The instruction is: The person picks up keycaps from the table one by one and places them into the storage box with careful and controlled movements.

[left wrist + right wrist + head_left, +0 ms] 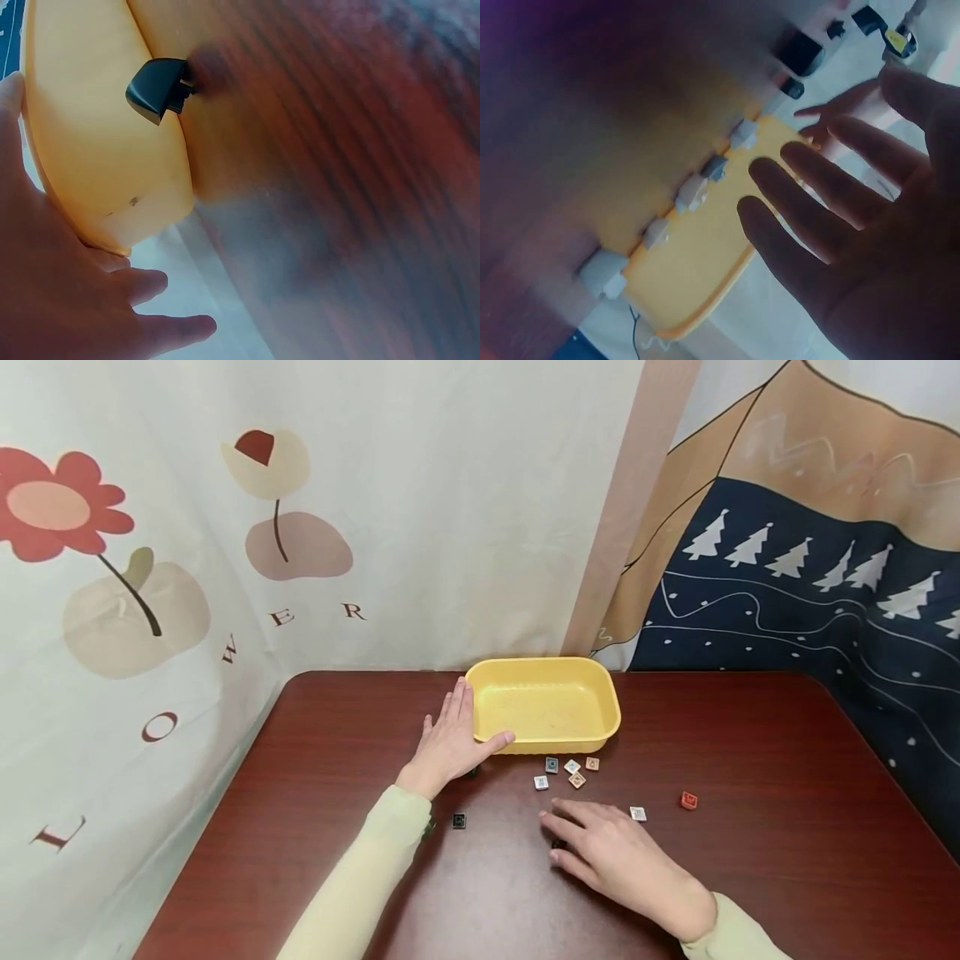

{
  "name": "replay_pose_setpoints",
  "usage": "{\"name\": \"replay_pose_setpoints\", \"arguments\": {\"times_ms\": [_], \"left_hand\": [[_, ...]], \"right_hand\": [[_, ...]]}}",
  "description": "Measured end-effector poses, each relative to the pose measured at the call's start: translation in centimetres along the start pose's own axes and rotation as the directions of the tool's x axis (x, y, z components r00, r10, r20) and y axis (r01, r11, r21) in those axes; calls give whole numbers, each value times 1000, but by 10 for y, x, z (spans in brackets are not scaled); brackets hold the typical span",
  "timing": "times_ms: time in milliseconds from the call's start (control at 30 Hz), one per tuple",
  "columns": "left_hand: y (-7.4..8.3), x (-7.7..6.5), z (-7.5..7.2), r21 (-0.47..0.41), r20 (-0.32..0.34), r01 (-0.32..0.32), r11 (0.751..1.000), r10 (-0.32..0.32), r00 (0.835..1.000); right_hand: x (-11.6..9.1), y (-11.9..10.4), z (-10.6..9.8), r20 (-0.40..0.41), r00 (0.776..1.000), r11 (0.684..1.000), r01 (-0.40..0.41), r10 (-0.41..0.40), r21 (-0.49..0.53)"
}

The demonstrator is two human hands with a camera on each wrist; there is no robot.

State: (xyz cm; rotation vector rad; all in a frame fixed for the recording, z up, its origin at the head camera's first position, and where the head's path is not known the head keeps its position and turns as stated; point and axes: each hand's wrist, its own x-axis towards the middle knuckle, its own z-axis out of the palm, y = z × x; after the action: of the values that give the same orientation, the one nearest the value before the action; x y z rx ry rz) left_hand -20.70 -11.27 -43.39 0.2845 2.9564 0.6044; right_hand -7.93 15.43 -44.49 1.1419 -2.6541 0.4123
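My left hand [448,745] lies with straight fingers along the left end of a yellow plastic basin [543,746], its thumb over the near rim. A black keycap [159,90] stands on the table by the basin wall, mostly hidden by that hand in the head view. Spread over the table front, my right hand [611,852] has its fingers extended and nothing between them in the right wrist view. Under its thumb and index finger a black keycap [558,843] partly shows. A white keycap [638,814] lies just beyond its knuckles.
Between basin and right hand lie several keycaps, among them a dark grey keycap [552,765], a white keycap [541,783] and a tan keycap [592,764]. A red keycap [689,801] is farther right, a black keycap [459,821] near the left wrist. Printed curtains [465,527] hang behind the table.
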Motion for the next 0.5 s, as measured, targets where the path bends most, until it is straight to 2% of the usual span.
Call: {"name": "replay_pose_setpoints", "arguments": {"times_ms": [267,500], "left_hand": [[2,0,-3,32,-54,-41,999,43,998],[2,-1,-8,19,-38,-43,999,43,998]], "right_hand": [[3,-4,6,45,997,998,57,-58,15],[3,-4,8,57,994,996,90,-88,-21]]}}
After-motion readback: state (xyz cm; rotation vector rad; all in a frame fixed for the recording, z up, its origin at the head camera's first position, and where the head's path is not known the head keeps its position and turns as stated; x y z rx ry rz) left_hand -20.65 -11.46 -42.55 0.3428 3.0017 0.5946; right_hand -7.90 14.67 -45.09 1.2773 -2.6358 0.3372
